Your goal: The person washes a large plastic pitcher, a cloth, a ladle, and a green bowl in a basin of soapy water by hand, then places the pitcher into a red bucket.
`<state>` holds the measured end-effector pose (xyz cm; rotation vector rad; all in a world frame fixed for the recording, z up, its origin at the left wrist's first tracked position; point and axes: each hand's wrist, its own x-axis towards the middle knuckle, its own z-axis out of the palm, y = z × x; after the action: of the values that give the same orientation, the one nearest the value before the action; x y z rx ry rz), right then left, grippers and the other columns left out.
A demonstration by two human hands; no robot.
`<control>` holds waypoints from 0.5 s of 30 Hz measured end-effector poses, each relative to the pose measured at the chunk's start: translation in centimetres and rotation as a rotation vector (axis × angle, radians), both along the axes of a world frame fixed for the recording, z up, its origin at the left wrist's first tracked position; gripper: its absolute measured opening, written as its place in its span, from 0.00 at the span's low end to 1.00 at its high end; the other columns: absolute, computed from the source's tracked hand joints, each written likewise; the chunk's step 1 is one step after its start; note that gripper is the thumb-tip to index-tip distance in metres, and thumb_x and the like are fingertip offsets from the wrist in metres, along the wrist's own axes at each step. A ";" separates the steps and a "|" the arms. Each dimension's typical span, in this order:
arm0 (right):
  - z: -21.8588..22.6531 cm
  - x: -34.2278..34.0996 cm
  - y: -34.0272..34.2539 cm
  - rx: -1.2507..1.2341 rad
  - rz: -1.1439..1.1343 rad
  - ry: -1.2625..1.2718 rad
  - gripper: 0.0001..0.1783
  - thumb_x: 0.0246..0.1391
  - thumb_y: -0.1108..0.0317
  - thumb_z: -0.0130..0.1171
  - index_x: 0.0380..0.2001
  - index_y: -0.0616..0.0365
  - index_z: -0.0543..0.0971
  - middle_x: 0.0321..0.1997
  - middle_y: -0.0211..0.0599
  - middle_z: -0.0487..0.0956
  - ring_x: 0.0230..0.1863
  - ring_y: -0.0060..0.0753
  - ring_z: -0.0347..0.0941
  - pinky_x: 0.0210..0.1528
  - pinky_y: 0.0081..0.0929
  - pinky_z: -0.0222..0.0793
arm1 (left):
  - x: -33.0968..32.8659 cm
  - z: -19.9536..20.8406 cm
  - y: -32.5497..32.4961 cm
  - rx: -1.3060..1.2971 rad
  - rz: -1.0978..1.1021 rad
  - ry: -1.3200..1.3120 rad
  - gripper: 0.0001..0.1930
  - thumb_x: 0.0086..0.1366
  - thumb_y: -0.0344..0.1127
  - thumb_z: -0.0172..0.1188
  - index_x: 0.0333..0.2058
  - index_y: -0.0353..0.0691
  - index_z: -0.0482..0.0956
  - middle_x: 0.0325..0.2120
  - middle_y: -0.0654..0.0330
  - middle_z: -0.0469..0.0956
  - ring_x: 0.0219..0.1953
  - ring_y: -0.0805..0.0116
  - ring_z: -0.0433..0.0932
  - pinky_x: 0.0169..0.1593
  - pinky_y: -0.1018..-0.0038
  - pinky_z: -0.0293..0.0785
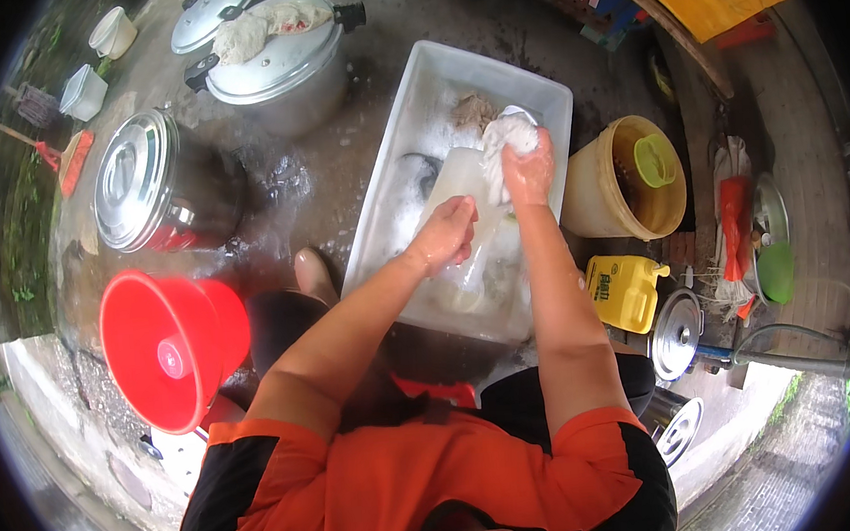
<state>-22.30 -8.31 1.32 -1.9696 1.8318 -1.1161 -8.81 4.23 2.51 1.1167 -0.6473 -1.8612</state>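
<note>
A white rectangular plastic tub (559,102) holds sudsy water in front of me. In my right hand (528,173) is a bunched, wet white cloth (496,154), near the tub's right side. My left hand (446,235) is closed over the middle of the tub, its fingers curled. Beneath and between the hands lies a pale, translucent plastic piece (461,178), partly in the water; its full shape is hard to make out. What my left fingers grip, if anything, is hidden. A brownish crumpled cloth (474,113) lies at the far end of the tub.
Left of the tub stand a red bucket (117,328), a lidded steel pot (133,181) and a large pressure cooker (281,65) with a cloth on top. At right are a cream bucket (586,197) holding a green scoop (650,161), a yellow jug (624,292) and pot lids.
</note>
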 end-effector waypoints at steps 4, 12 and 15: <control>-1.0 1.1 5.2 0.079 0.180 -0.017 0.27 0.37 0.62 0.61 0.44 0.59 0.70 0.42 0.54 0.73 0.44 0.56 0.69 0.47 0.42 0.67 | 1.5 0.2 -2.0 0.060 0.153 0.125 0.19 0.68 0.50 0.39 0.29 0.40 0.64 0.15 0.62 0.60 0.10 0.71 0.57 0.14 0.74 0.55; 0.7 1.9 10.5 0.048 0.363 0.091 0.23 0.37 0.64 0.62 0.41 0.53 0.72 0.41 0.47 0.74 0.41 0.54 0.71 0.43 0.41 0.69 | 3.9 0.2 -2.2 0.117 0.108 0.211 0.21 0.68 0.55 0.37 0.27 0.43 0.63 0.16 0.62 0.60 0.11 0.70 0.57 0.15 0.74 0.54; 1.0 2.8 5.9 0.044 0.234 0.187 0.23 0.38 0.62 0.62 0.42 0.50 0.72 0.41 0.47 0.74 0.41 0.54 0.72 0.42 0.43 0.70 | 2.9 0.1 -1.1 0.146 0.011 0.220 0.22 0.68 0.56 0.37 0.27 0.44 0.61 0.16 0.62 0.60 0.11 0.70 0.57 0.15 0.75 0.54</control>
<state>-19.49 -2.43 2.37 -2.2578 1.6376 -0.8413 -5.93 3.11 2.58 0.9851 -0.3842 -2.0123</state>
